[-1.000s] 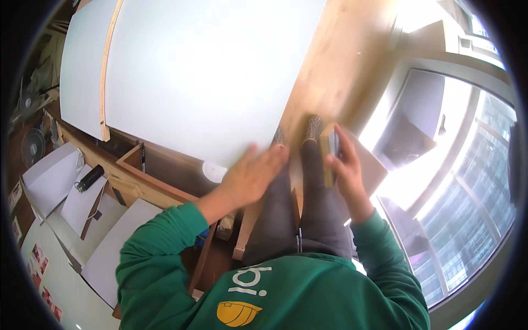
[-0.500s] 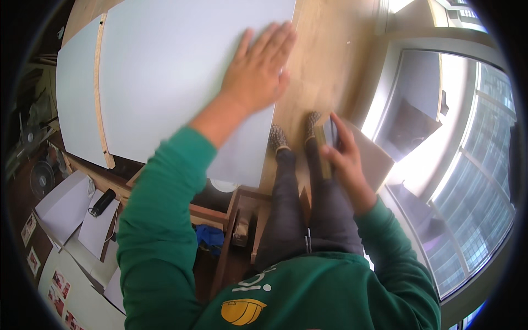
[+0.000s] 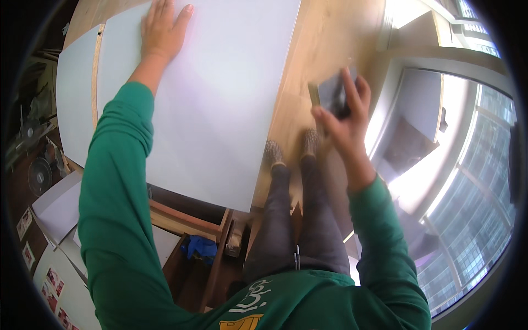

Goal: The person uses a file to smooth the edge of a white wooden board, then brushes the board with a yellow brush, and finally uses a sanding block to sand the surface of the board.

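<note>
A large white panel (image 3: pixel 220 121) spreads in front of me, with a second white panel (image 3: pixel 74 93) beyond a narrow wooden strip (image 3: pixel 95 77) on the left. Flat on the big panel, toward its far left, lies my left hand (image 3: pixel 163 33); its fingers are spread and hold nothing. My right hand (image 3: pixel 352 118) is raised off the panel's right edge. Between its thumb and fingers is a block (image 3: pixel 331 96) with a dark flat face and a yellowish side, slightly blurred. The palm side of that hand is partly hidden.
Below the panel are open wooden compartments (image 3: pixel 214 228), one with a blue cloth (image 3: pixel 200 248). A black fan (image 3: pixel 39 176) stands at the left. To the right are a window (image 3: pixel 467 187) and its sill. My legs and feet are over the wooden floor (image 3: pixel 289 110).
My left hand has slid left and farther out across the panel. The right hand has risen away from my legs, and the block is turned so that its dark face shows.
</note>
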Demonstrator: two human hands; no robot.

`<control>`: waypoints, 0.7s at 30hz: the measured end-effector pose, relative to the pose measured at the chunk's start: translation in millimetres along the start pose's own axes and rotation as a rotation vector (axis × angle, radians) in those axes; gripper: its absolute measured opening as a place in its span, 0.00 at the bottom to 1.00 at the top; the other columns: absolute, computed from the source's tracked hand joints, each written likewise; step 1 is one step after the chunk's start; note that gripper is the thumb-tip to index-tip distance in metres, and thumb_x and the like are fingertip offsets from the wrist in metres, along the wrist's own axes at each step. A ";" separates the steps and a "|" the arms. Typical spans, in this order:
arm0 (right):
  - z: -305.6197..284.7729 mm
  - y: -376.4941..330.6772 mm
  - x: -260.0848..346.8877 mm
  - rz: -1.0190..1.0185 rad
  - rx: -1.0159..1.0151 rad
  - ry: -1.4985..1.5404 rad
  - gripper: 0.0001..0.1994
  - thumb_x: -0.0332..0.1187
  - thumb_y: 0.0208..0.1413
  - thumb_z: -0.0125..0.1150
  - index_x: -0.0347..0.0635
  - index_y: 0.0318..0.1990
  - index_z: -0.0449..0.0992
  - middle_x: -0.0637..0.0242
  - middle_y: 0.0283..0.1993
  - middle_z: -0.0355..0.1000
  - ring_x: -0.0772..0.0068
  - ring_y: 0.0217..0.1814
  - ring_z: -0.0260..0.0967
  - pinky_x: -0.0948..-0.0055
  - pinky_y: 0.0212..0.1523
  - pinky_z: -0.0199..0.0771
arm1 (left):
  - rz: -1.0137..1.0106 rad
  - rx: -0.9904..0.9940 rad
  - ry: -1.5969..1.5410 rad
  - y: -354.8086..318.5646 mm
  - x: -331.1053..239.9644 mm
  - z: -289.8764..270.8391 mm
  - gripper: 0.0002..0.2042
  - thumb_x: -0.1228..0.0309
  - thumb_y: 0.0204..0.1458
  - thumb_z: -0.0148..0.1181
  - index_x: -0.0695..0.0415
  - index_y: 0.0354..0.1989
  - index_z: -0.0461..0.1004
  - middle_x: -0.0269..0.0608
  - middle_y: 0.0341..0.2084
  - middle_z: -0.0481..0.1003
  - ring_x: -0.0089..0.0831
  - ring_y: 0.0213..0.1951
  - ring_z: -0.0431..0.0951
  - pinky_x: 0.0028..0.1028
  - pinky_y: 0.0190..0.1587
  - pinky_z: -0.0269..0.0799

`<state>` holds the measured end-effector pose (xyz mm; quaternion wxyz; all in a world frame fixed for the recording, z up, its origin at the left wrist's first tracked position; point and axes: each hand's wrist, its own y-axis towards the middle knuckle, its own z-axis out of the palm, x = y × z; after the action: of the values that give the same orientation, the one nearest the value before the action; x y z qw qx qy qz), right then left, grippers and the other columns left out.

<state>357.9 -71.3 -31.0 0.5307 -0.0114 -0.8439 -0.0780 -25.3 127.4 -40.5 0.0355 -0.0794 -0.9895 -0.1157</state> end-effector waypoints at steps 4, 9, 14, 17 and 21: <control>28.3 64.1 -31.8 -0.109 -0.050 0.059 0.44 0.45 0.37 0.84 0.49 0.67 0.74 0.48 0.64 0.60 0.51 0.61 0.67 0.58 0.61 0.71 | 0.046 0.008 -0.076 1.5 -5.9 -1.8 0.30 0.54 0.66 0.51 0.62 0.71 0.62 0.55 0.71 0.61 0.49 0.74 0.56 0.49 0.74 0.47; 47.6 103.0 -41.6 -0.143 -0.102 0.078 0.44 0.48 0.36 0.85 0.50 0.66 0.75 0.47 0.63 0.61 0.50 0.58 0.69 0.56 0.57 0.74 | 0.062 0.005 -0.131 4.9 -4.0 -5.5 0.28 0.56 0.67 0.51 0.61 0.70 0.64 0.54 0.71 0.61 0.49 0.74 0.56 0.49 0.74 0.47; 45.3 104.2 -29.6 -0.265 -0.069 -0.030 0.43 0.46 0.33 0.85 0.52 0.64 0.77 0.45 0.62 0.61 0.46 0.59 0.68 0.55 0.58 0.73 | 0.029 0.025 -0.237 2.8 -1.6 -10.8 0.29 0.48 0.68 0.43 0.44 0.75 0.60 0.37 0.76 0.56 0.37 0.77 0.50 0.41 0.77 0.38; 42.3 100.8 -25.0 -0.272 -0.039 -0.068 0.42 0.46 0.32 0.85 0.53 0.63 0.78 0.45 0.63 0.61 0.44 0.59 0.67 0.54 0.58 0.73 | 0.036 0.028 -0.231 2.6 0.2 -10.3 0.29 0.48 0.69 0.42 0.45 0.75 0.60 0.38 0.76 0.56 0.38 0.77 0.50 0.40 0.77 0.38; 48.9 109.9 -33.2 -0.330 -0.050 -0.104 0.41 0.48 0.34 0.85 0.53 0.62 0.79 0.45 0.63 0.61 0.45 0.59 0.68 0.55 0.56 0.74 | 0.061 0.019 -0.239 3.1 1.2 -10.3 0.29 0.48 0.69 0.42 0.46 0.74 0.61 0.40 0.75 0.57 0.39 0.76 0.51 0.41 0.77 0.40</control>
<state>339.9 46.4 -68.5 0.4660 0.1100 -0.8584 -0.1843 -25.4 128.2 -29.7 -0.0783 -0.1224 -0.9848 -0.0951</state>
